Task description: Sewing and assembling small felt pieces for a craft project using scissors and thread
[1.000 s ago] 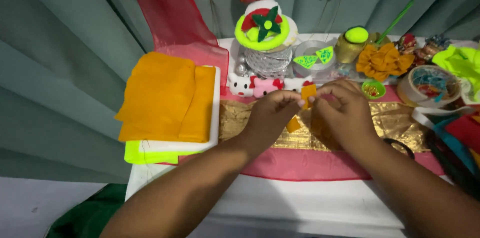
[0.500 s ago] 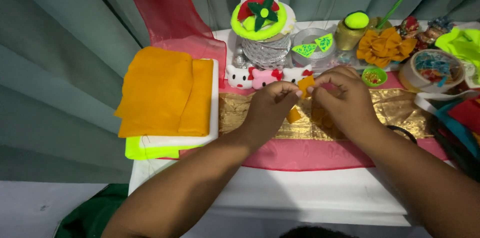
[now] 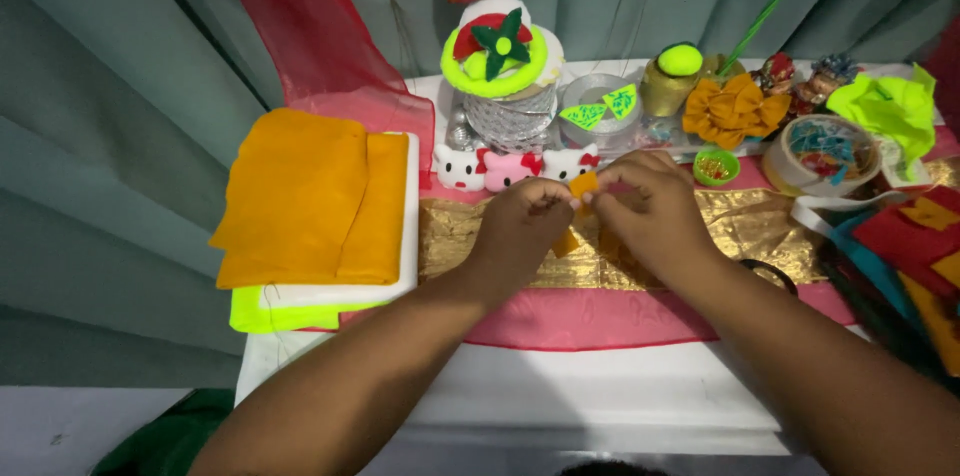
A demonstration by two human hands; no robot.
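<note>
Both hands meet at the middle of the surface [image 3: 620,386]; the left hand [image 3: 520,231] and the right hand [image 3: 650,216] have their fingers pinched shut on one small orange felt piece [image 3: 583,184], held just above the gold cloth [image 3: 760,226] and in front of three little cat figures [image 3: 512,168]; the piece looks partly folded, though the fingers hide most of it, so how far the shaping has got is hard to tell. Judging by the spread, a finished orange bow [image 3: 733,108] sits at the back right; a folded stack of orange cloth [image 3: 310,196] lies uncut on a white tray [image 3: 408,236] to the left; so one done, one in hand, plenty of material left.
</note>
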